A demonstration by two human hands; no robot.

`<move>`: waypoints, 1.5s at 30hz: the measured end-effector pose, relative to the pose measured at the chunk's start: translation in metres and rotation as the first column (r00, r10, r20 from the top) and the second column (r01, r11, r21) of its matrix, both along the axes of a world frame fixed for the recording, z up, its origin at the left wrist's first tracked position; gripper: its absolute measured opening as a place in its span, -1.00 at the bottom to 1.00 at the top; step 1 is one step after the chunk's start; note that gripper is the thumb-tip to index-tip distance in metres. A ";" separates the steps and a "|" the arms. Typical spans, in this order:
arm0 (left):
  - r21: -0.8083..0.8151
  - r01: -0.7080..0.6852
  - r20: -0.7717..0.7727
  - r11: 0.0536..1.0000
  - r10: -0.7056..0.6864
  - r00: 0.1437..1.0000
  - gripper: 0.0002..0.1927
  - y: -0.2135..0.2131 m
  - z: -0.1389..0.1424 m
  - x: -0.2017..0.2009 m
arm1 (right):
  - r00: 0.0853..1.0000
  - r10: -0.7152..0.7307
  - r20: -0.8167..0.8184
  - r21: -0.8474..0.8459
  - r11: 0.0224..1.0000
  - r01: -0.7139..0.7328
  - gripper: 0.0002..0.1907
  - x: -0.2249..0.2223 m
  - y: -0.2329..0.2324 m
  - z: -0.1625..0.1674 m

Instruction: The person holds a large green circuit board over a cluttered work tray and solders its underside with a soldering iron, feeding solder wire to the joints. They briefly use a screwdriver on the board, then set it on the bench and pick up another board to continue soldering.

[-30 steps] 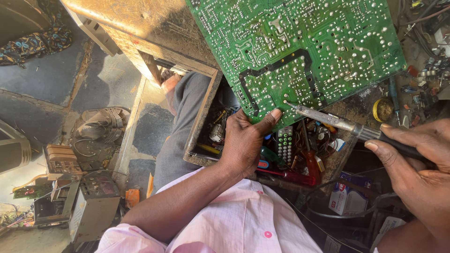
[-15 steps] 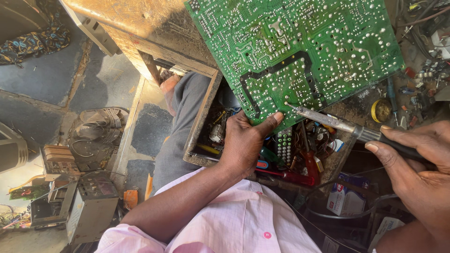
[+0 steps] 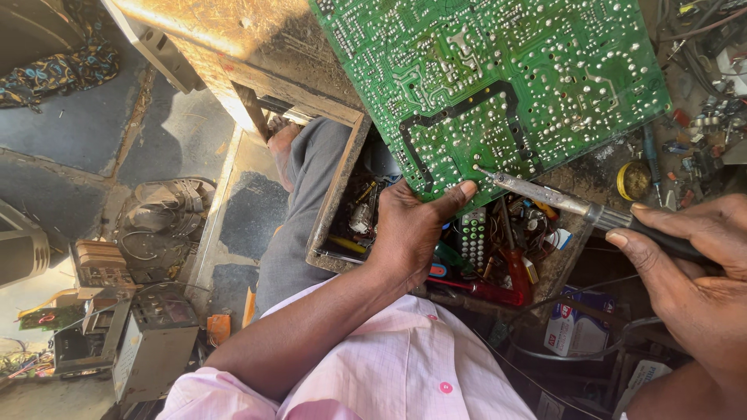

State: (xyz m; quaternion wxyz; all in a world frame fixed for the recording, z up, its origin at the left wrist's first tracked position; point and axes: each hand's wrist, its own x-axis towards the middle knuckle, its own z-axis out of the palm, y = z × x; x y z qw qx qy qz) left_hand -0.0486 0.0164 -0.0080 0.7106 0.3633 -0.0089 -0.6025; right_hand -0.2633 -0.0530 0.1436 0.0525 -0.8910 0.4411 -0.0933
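A large green circuit board (image 3: 498, 85) with its solder side up fills the upper middle of the head view. My left hand (image 3: 412, 229) grips its lower edge, thumb on top. My right hand (image 3: 692, 280) holds a soldering iron (image 3: 591, 210) by its black handle. The iron's metal tip touches the board close to my left thumb.
Below the board an open wooden drawer (image 3: 331, 210) holds several tools, a remote control (image 3: 472, 237) and red-handled pliers (image 3: 513, 272). A yellow roll (image 3: 634, 180) lies on the cluttered bench at right. Old electronics (image 3: 117, 327) and a sandal (image 3: 159, 206) sit on the floor at left.
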 end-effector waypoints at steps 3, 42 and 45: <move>-0.013 -0.012 -0.007 1.000 0.012 1.000 -0.83 -0.001 -0.003 0.001 | 1.000 0.014 0.019 -0.014 1.000 -0.014 -0.78 -0.001 0.000 -0.003; -0.270 0.000 -0.311 0.963 -0.087 0.946 -0.64 0.002 -0.037 -0.001 | 0.999 -0.011 0.052 0.026 1.000 0.010 -0.76 0.013 -0.002 0.006; -0.366 0.057 -0.254 0.929 -0.159 0.954 -0.62 0.002 -0.049 0.000 | 0.998 -0.031 0.048 0.022 0.999 0.030 -0.75 0.008 -0.003 0.002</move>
